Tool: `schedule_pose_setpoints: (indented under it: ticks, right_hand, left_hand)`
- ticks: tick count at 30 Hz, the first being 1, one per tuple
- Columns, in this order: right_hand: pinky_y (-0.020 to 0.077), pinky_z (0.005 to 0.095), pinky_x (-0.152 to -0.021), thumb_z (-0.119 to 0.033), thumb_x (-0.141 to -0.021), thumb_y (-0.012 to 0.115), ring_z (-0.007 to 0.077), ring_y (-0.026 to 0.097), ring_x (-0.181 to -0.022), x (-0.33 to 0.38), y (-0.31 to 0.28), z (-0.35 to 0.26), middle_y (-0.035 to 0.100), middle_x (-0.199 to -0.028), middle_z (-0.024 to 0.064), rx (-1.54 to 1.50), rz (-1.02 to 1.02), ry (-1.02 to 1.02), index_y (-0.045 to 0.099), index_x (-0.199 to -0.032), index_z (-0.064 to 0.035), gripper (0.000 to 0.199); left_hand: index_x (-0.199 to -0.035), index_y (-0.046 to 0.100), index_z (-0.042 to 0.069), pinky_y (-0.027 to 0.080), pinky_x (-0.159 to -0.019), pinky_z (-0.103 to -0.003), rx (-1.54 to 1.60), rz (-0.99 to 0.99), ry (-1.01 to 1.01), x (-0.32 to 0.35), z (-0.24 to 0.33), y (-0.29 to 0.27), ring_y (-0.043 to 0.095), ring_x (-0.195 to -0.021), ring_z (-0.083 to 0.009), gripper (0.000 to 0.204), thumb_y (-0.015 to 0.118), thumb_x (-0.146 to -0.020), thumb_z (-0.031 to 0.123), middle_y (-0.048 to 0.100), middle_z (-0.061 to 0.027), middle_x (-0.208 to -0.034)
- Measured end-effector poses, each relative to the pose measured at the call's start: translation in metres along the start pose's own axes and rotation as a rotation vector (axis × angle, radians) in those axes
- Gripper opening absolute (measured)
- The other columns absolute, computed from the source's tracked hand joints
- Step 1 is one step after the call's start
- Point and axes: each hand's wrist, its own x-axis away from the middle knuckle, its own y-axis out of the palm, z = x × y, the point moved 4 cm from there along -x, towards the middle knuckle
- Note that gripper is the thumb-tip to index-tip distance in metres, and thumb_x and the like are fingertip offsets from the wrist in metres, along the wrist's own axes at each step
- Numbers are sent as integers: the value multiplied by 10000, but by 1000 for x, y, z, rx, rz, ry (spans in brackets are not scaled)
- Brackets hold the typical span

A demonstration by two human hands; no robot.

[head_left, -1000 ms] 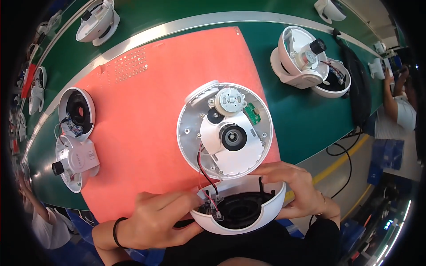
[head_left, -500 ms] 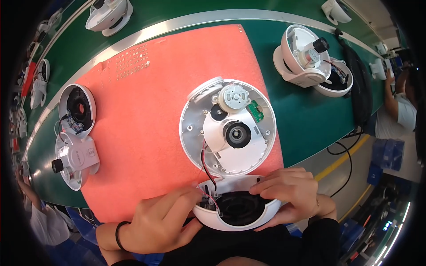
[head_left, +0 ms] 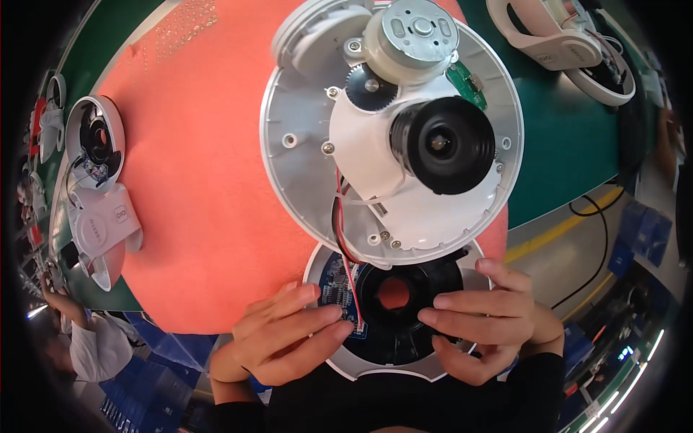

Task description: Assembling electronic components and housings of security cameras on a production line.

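Observation:
At the lower middle is a white plastic shell half (head_left: 471, 254) with a black ring-shaped insert (head_left: 379, 346) and a blue circuit board (head_left: 337, 285) inside. My left hand (head_left: 292, 335) is on its left side, fingertips over the board's edge. My right hand (head_left: 487, 321) grips the right side, fingers bent over the rim onto the black insert. Just beyond, a larger round white housing (head_left: 289, 184) carries a silver motor (head_left: 419, 32), a black gear (head_left: 370, 86) and a black lens (head_left: 447, 144). Thin red and black wires (head_left: 338, 216) run between the halves.
An orange mat (head_left: 195, 216) covers the green bench (head_left: 570, 144), with rows of small screws (head_left: 184, 29) at its far left. Similar white units stand at left (head_left: 108, 220) and far right (head_left: 570, 50). Blue bins (head_left: 639, 234) are on the floor; another person (head_left: 94, 339) sits at left.
The lens housing appears much larger and nearer to my view. The lower shell half has turned, so its board and the insert's central hole now show. Both hands have shifted along its sides.

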Motion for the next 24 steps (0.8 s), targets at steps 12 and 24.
schedule_pose_setpoints:
  ticks: [12, 24]
  right_hand:
    - [453, 383, -753, -123, -652, 606, 204, 622, -777, -4, 0, 0, 649, -849, 54, -59, 30, 40, 542, -903, -187, 266]
    - [517, 371, -668, -174, -747, 627, 244, 634, -790, -13, -4, 5, 635, -903, 109, -82, 88, 39, 574, -929, -143, 191]
  left_hand:
    - [-852, 664, 118, 503, -620, -334, 139, 2, 6, -1, -6, -3, 595, -851, -268, 270, 696, -603, 18, 539, -63, -834]
    - [-843, 655, 49, 503, -549, -338, 177, -49, 30, -13, -12, -4, 620, -718, -276, 198, 692, -651, 76, 453, -54, -736]
